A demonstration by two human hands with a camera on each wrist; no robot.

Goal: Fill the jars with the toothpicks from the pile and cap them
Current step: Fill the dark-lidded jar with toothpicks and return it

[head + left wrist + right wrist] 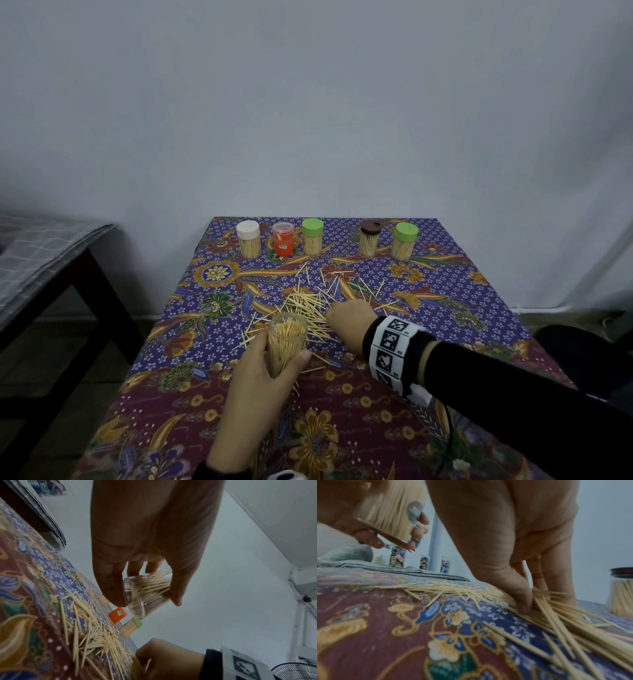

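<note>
Toothpicks (308, 301), thin wooden slivers, pinched by right hand (349, 318); left hand (260, 373) grips clear cylindrical jar (286, 342).

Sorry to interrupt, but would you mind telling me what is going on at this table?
A person is filling jars with toothpicks. The left hand holds an open jar, already well filled and tilted toward the pile. The right hand pinches up more toothpicks from the pile. Five capped jars stand along the far edge.
</note>
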